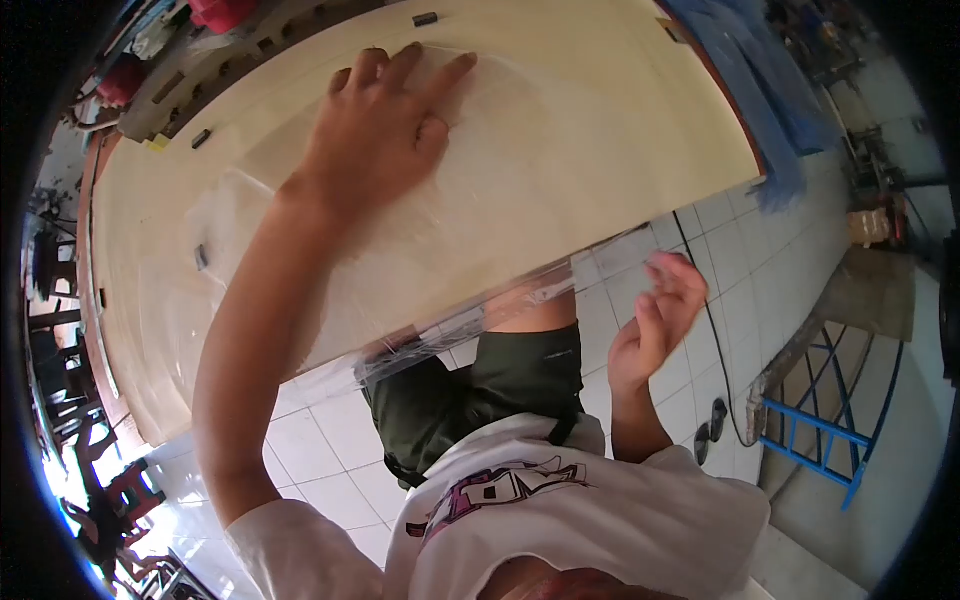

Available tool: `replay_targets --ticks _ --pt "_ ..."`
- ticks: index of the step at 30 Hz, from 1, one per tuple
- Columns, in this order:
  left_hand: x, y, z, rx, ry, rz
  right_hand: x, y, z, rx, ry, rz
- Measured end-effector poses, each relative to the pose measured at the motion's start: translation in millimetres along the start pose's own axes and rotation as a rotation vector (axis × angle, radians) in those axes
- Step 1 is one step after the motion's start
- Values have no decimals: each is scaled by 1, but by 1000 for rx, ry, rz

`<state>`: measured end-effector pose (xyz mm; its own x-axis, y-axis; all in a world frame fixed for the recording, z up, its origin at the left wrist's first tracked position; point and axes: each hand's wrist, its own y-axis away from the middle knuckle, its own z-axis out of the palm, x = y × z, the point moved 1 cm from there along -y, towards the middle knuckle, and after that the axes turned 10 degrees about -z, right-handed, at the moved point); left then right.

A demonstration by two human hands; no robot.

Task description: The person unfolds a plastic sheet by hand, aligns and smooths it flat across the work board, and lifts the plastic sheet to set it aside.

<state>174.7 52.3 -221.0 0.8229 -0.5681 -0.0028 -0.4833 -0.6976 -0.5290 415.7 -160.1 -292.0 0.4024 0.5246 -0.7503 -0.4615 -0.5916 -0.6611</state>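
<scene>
Left hand (pixel 385 130) on clear film (pixel 490 180), dark blocks (pixel 425 19) around, blue frame (pixel 822 426) well apart

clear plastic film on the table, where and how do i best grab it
Probably pinch the wrinkled edge of the clear plastic film hanging past the near side of the table, coming from the right with the right hand: it sags loose there, while the left hand lies on the flat part.

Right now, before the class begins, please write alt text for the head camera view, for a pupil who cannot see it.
A person's left hand lies on thin clear plastic over a pale yellow table. The right hand is raised beyond the near edge, fingers bent. White floor tiles show below.
</scene>
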Motion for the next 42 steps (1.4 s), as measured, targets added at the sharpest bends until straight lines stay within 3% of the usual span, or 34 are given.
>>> replay_targets --ticks 1,2,4,8,13,20,31,36,42 --pt "0 0 0 -1 -21 8 -1 5 2 -8 -78 243" --pt "0 1 0 -1 -42 16 -1 6 0 -8 -70 246" --pt "-1 1 1 -3 -27 21 4 6 2 -190 -692 652" --pt "-4 -1 2 -34 -6 12 1 3 11 -248 -811 702" --pt "-1 -1 0 -38 -5 -13 -4 -1 21 -260 -610 809" --pt "4 -3 -12 -95 92 -91 -9 4 28 -94 -559 815" --pt "6 -10 -15 -121 107 -7 5 6 21 -185 -717 719" --pt "6 -11 -17 -211 104 -23 9 5 24 -214 -727 574" --pt "6 -10 -16 -225 101 -35 4 4 26 -230 -582 449"
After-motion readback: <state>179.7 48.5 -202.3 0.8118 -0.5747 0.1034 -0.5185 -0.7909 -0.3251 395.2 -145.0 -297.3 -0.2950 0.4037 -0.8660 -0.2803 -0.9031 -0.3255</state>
